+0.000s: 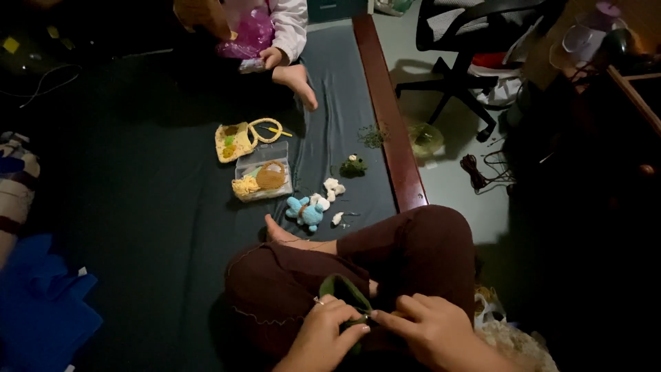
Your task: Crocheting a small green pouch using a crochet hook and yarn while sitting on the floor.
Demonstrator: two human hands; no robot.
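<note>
On the person's lap, over dark red trousers, the left hand (330, 327) and the right hand (423, 327) both pinch a small dark green crocheted piece (346, 289), fingertips meeting at its lower edge. Beyond the knees on the dark blue mattress (151, 207) lie a light blue crocheted toy (305, 211) and a clear plastic box (261, 180), near the wooden bed edge (389, 117); the mattress to the left lies open.

— What carries everything?
— A bed with a dark sheet (158, 207) and a reddish-brown wooden edge (389, 117).
— And directly on it?
— A clear plastic box (261, 180) of yarn, a yellow crocheted bag (235, 141) just beside it, a blue crocheted toy (305, 211), white bits (333, 187), a green crocheted piece (354, 165).
</note>
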